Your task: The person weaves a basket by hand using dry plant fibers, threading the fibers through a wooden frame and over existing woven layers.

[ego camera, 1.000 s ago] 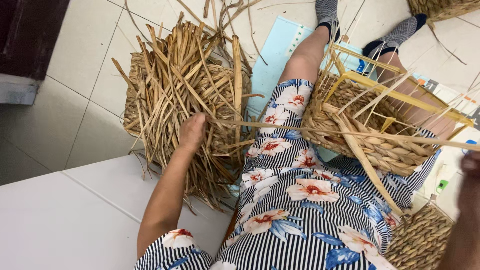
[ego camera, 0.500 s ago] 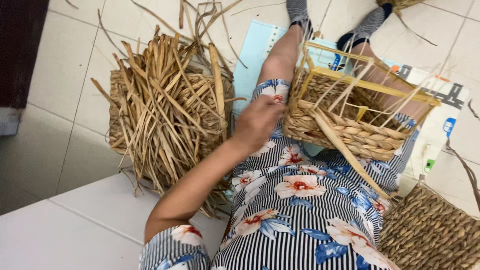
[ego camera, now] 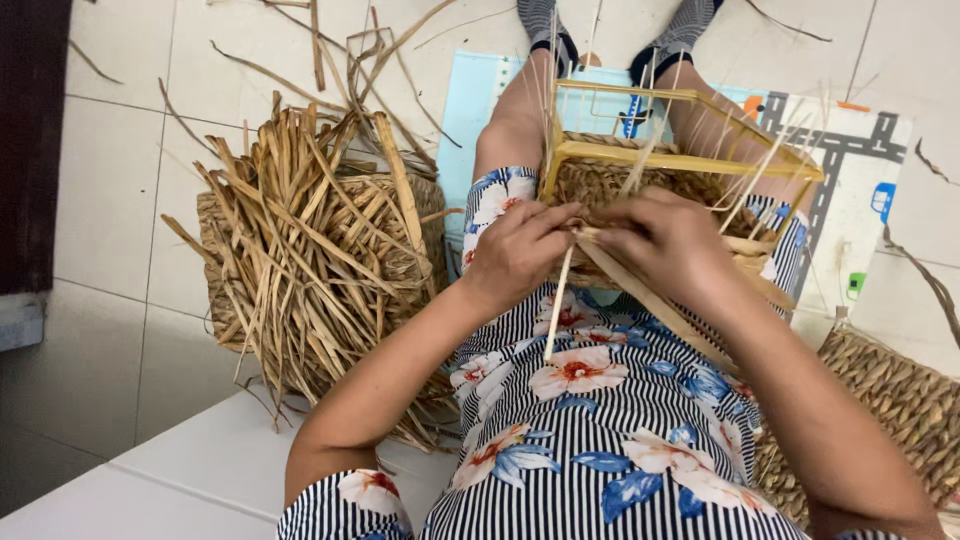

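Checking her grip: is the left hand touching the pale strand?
Touching. The head view shows the left hand with its fingers closed around the top of the pale strand, which hangs below them.

A half-woven basket (ego camera: 690, 215) is held on the lap, with the left hand (ego camera: 520, 250) and right hand (ego camera: 665, 240) at its near side. A pile of dried leaves (ego camera: 310, 250) is heaped on the floor (ego camera: 110, 180) to the left, a woven mat (ego camera: 890, 410) to the right.

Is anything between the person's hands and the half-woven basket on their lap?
Nothing visible. The left hand and right hand are both already at the near rim of the half-woven basket, fingers on a straw strand there.
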